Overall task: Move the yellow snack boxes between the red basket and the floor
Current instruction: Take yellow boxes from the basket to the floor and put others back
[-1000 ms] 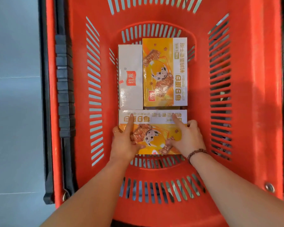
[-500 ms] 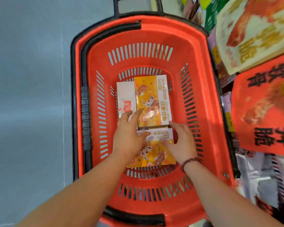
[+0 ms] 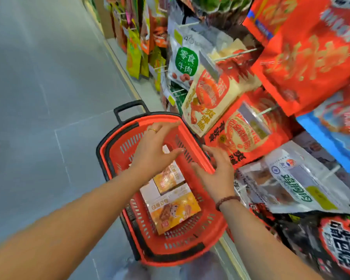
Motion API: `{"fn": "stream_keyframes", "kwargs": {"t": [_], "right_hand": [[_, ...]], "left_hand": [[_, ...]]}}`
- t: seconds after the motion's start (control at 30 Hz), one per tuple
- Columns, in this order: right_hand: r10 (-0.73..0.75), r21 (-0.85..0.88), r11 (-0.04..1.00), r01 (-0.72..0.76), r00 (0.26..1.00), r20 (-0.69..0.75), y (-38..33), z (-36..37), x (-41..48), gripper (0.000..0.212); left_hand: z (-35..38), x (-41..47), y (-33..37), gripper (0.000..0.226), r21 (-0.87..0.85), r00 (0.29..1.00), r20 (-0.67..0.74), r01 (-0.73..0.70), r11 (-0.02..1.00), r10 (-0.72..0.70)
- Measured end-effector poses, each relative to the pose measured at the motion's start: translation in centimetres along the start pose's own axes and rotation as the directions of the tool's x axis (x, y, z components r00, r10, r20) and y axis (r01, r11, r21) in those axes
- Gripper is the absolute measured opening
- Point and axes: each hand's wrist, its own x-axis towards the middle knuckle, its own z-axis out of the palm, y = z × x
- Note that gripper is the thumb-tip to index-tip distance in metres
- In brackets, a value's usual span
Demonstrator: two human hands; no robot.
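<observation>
Snack boxes of yellow printed cardboard [image 3: 174, 211] lie flat on the bottom of the red slotted plastic basket [image 3: 170, 252], one at its near end and another just beyond it. The basket stands on the grey tiled floor [image 3: 38, 98]. Above it hover the left hand [image 3: 156, 147] and the right hand [image 3: 217, 174], fingers spread and loose, holding nothing. Hanging snack bags [image 3: 208, 102] crowd the basket's right edge.

The red basket [image 3: 119, 156] is moulded plastic with a faint sheen, its black handle [image 3: 129, 107] a duller plastic. The yellow snack boxes [image 3: 174, 211] are glossy printed card. The floor [image 3: 38, 98] is smooth grey tile, almost matt. The hanging snack bags [image 3: 303, 57] are shiny plastic film on thin metal pegs [image 3: 236, 53]. The finger ring [image 3: 153, 129] is polished yellow metal; the beaded bracelet [image 3: 226, 200] is dark, perhaps wood.
</observation>
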Motion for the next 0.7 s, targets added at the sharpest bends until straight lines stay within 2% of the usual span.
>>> {"fn": "stream_keyframes", "kwargs": {"t": [0.13, 0.3, 0.47, 0.7], "right_hand": [[0.044, -0.001, 0.999, -0.045, 0.972, -0.232, -3.9, -3.7, -2.7, 0.045], [0.111, -0.010, 0.991, -0.131, 0.875, -0.472, -6.7, -9.8, -8.5, 0.044], [0.158, -0.007, 0.973, -0.232, 0.687, -0.709, -8.1, -16.9, -18.4, 0.044], [0.181, 0.028, 0.926, -0.376, 0.378, -0.908, -8.1, -24.1, -36.5, 0.045]], "left_hand": [[-3.1, 1.5, 4.9, 0.061, -0.051, 0.971, 0.112, -0.206, 0.977, 0.211], [-3.8, 0.8, 11.9, 0.050, -0.181, 0.877, 0.174, -0.420, 0.890, 0.449], [-1.1, -3.4, 21.2, 0.046, -0.339, 0.699, 0.221, -0.599, 0.725, 0.680], [4.8, -15.7, 34.1, 0.046, -0.589, 0.406, 0.295, -0.636, 0.499, 0.865]]}}
